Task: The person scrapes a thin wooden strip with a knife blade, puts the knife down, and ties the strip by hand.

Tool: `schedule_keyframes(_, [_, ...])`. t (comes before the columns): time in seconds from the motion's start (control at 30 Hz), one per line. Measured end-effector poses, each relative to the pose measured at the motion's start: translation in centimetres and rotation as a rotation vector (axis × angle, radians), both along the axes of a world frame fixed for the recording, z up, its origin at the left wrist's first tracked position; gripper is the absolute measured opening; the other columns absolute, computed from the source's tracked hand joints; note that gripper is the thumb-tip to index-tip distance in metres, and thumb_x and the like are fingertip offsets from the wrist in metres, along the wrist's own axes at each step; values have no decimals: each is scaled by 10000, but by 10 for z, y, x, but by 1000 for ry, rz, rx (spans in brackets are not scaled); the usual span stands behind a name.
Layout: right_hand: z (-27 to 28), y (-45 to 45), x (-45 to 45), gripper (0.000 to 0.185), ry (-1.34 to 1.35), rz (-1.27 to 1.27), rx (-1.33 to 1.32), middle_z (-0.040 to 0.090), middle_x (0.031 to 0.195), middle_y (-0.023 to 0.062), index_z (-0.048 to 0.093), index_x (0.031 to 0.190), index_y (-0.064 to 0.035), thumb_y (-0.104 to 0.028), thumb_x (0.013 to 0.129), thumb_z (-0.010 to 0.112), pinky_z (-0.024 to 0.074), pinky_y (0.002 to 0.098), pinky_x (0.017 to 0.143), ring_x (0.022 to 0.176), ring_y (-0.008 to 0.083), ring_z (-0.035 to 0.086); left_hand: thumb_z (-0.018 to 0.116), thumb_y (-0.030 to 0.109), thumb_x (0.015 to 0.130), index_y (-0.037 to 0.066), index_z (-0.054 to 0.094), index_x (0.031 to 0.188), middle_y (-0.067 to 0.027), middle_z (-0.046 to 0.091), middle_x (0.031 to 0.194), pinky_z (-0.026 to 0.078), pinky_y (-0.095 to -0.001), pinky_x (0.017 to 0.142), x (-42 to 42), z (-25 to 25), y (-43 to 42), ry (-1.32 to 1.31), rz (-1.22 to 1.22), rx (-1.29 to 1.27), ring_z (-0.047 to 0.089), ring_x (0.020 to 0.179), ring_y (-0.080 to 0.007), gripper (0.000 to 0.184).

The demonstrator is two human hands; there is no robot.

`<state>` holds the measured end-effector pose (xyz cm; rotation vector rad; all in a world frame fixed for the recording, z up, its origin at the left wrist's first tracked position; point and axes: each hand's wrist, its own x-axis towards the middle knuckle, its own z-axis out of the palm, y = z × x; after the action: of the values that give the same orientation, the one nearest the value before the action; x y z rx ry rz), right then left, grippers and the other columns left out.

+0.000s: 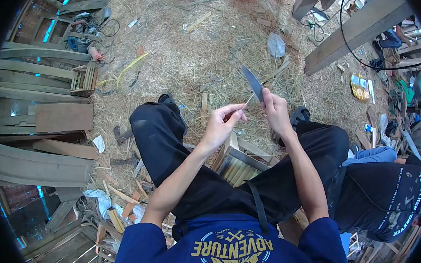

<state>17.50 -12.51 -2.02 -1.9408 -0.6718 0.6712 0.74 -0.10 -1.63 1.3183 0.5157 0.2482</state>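
My right hand (276,111) is closed around the handle of a knife (251,81), whose broad dark blade points up and to the left. Between the thumb and fingers of my left hand (224,123) is a thin pale stick (249,100). Its upper end reaches close to the blade; I cannot tell whether they touch. Below the hands, between my legs, stands a small wooden slatted frame (241,169). The knife's handle is mostly hidden in my fist.
Straw and wood shavings cover the ground (176,56). Curved wooden pieces (37,161) are stacked at left. A wooden post (358,37) slants at upper right. A person in a black shirt (381,199) sits close on my right. A yellow packet (359,87) lies beyond.
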Motion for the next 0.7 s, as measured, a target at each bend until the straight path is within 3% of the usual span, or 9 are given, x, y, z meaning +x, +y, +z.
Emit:
schedule_keyframes(0.13, [-11, -5, -19, 587, -126, 147, 62, 517, 589, 88, 614, 794, 31, -464, 1055, 437, 412, 362, 560, 589, 136, 499, 581, 129, 1011, -59, 625, 1261, -56, 712, 955, 494, -254, 880, 1, -5, 0, 32, 3, 27, 639, 921, -93, 316])
schedule_keyframes(0.27, [-10, 0, 8, 567, -13, -28, 45, 515, 593, 58, 611, 779, 30, -430, 1059, 432, 415, 360, 576, 594, 142, 491, 571, 102, 1006, -63, 625, 1257, -57, 715, 954, 492, -248, 871, 1, 3, 1, 22, 5, 41, 645, 928, -94, 305])
schedule_keyframes(0.4, [-18, -4, -18, 577, -96, 128, 56, 509, 582, 61, 592, 741, 30, -428, 1058, 440, 398, 357, 552, 586, 128, 480, 555, 99, 1004, -52, 633, 1254, -46, 722, 948, 478, -221, 730, 2, 2, -2, 55, 30, 80, 600, 788, -51, 301])
schedule_keyframes(0.57, [-16, -1, 1, 594, -36, -4, -14, 512, 583, 96, 604, 761, 40, -446, 1055, 432, 410, 369, 564, 585, 154, 501, 541, 124, 1013, -45, 634, 1253, -33, 727, 951, 413, -204, 587, 0, 6, 2, 54, 21, 113, 490, 642, -16, 308])
schedule_keyframes(0.7, [-8, 0, -17, 602, -90, 104, 25, 543, 584, 105, 622, 786, 38, -472, 1048, 437, 422, 369, 563, 587, 150, 521, 539, 101, 1015, -52, 622, 1258, -47, 726, 976, 451, -205, 653, -1, 4, 2, 73, 28, 171, 560, 734, -27, 299])
